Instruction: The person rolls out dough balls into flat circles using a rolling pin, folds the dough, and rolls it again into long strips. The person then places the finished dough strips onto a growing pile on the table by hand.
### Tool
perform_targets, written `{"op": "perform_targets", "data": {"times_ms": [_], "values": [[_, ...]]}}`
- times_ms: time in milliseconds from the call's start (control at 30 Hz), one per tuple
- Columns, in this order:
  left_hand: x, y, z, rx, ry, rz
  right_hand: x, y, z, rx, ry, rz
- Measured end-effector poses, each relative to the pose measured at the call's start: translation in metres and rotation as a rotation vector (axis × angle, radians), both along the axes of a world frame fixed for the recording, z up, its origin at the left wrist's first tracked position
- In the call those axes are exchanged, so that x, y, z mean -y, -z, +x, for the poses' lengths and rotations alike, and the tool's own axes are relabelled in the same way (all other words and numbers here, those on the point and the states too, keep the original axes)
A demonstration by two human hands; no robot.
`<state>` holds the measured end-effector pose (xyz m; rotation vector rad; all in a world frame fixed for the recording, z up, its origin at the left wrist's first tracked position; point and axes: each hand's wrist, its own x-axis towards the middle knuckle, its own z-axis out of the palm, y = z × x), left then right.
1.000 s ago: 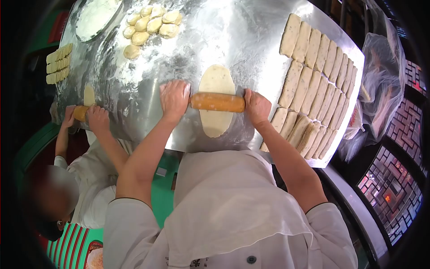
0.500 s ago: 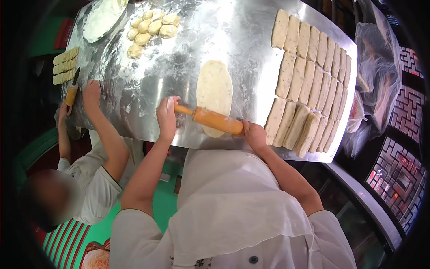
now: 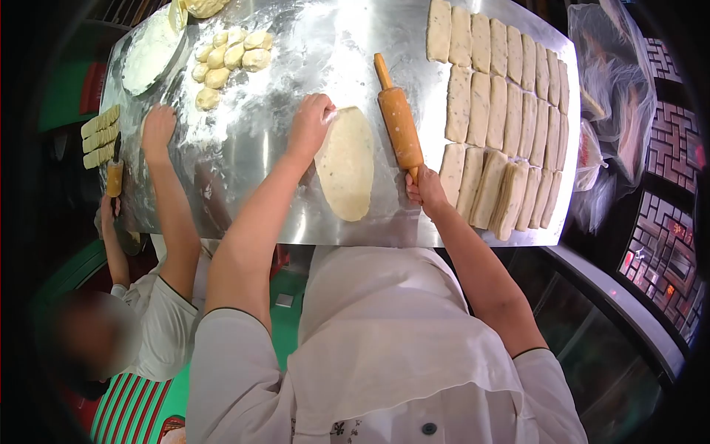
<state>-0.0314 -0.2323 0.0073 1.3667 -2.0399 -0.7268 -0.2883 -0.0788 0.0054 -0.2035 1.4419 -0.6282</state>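
My left hand [image 3: 312,122] is closed on the far upper edge of a flat oval dough sheet [image 3: 347,166], its fingertips pinching the rim. The sheet lies on the metal tabletop, pale and speckled. To the right of it, my right hand [image 3: 430,192] grips the near handle of a wooden rolling pin [image 3: 400,126]. The pin points away from me, tilted slightly left, with its far handle free. Close to my right hand are rows of speckled dough strips [image 3: 473,177], a few of them stacked.
Several dough balls [image 3: 233,55] sit on the floured metal table [image 3: 244,148]. A flour container [image 3: 151,55] stands at the far left. On the left, a co-worker's hand [image 3: 157,127] rests over the table near another rolling pin [image 3: 114,177] and small dough pieces [image 3: 100,139]. Plastic bags [image 3: 610,96] hang at right.
My left hand has let go of the rolling pin and moved to the sheet's far edge. My right hand has swung the pin off the sheet to the right.
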Motion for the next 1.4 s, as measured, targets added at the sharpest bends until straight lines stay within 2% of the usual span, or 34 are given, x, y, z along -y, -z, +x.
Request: {"op": "perform_targets", "data": {"times_ms": [200,467,567,633,767,867,933,1100,1200,1267,1400], "values": [[-0.106,-0.005,0.008,-0.057,0.112,-0.031,0.003,-0.006,0.004,-0.083,-0.034,0.022],[-0.166,-0.014,0.018,0.09,0.11,0.032,0.005,-0.005,0.002,-0.03,-0.038,0.034],[-0.189,-0.019,0.024,0.158,0.23,0.063,0.004,0.0,0.001,-0.02,-0.034,0.014],[-0.194,-0.027,0.023,0.211,0.271,0.053,0.004,0.0,0.0,-0.018,-0.037,0.013],[-0.182,-0.012,0.019,0.195,0.244,-0.004,0.005,-0.002,0.0,-0.006,-0.047,0.013],[-0.156,-0.015,0.014,0.151,0.148,0.031,0.005,-0.006,0.001,-0.012,-0.043,0.014],[-0.131,-0.014,0.012,0.15,-0.038,-0.047,0.005,-0.006,0.002,-0.018,-0.038,0.01],[-0.1,-0.009,0.003,0.219,-0.104,-0.098,0.006,-0.006,0.002,-0.016,-0.036,0.015],[-0.122,-0.02,-0.008,0.127,-0.057,-0.142,0.004,-0.002,0.002,0.001,-0.006,-0.001],[-0.147,-0.016,-0.011,0.086,0.219,-0.041,0.003,0.001,0.001,0.002,-0.015,-0.002],[-0.151,-0.014,-0.007,0.118,0.254,0.043,0.006,-0.006,0.001,-0.028,-0.034,0.048]]}}
